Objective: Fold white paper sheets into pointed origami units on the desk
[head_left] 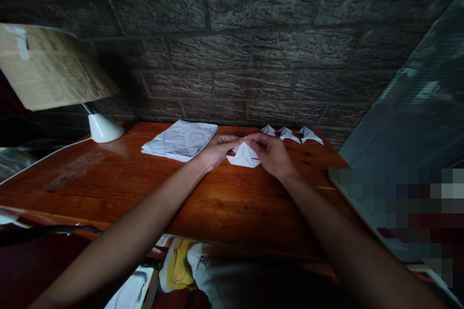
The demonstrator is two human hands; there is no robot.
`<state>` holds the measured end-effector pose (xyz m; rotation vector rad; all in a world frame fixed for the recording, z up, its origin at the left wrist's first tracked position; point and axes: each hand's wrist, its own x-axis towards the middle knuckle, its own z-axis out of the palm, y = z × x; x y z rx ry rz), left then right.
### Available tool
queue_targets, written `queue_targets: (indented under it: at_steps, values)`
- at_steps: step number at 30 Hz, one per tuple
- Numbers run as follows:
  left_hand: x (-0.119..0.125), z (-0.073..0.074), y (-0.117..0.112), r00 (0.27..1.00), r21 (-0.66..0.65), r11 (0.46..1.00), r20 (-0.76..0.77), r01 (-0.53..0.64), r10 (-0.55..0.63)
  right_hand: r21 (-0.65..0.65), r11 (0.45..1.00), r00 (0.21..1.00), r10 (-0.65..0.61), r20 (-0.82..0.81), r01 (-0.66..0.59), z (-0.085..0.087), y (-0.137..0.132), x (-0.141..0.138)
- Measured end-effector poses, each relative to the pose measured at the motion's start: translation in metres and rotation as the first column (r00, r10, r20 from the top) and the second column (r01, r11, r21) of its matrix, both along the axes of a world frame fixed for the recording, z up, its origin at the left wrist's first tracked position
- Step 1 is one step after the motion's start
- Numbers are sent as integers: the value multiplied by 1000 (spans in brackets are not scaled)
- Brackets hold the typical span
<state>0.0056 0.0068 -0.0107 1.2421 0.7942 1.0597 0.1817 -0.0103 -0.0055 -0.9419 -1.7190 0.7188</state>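
Note:
A small folded white paper piece is held between my two hands above the wooden desk. My left hand pinches its upper left side, and my right hand pinches its top and right side. The fingertips of both hands meet near the paper's peak, where they hide part of it. Left of my left hand lies a stack of creased white paper sheets. Behind my right hand stand three folded paper pieces in a row near the wall.
A lamp with a brown paper shade and a white base stands on the left of the wooden desk. Its white cord runs off leftward. A dark brick wall rises behind, and a translucent panel leans at the right.

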Motion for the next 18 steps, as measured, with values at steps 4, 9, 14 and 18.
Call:
queue_targets:
  at_steps: [4, 9, 14, 18]
  values:
    - [0, 3, -2, 998, 114, 994, -67, 3, 5, -26, 999, 999, 33, -19, -33, 1, -1, -1]
    - [3, 3, -2, 985, 300, 954, -165, 1, 51, -53, 996, 996, 64, -56, -67, 1, 1, 0]
    - [6, 2, -3, 964, 465, 884, -206, -57, 170, -71, 990, 990, 118, -75, -123, 1, 2, 2]
    - [2, 5, -3, 971, 406, 913, -202, -35, 127, -76, 990, 991, 110, -75, -115, 2, 3, 3]
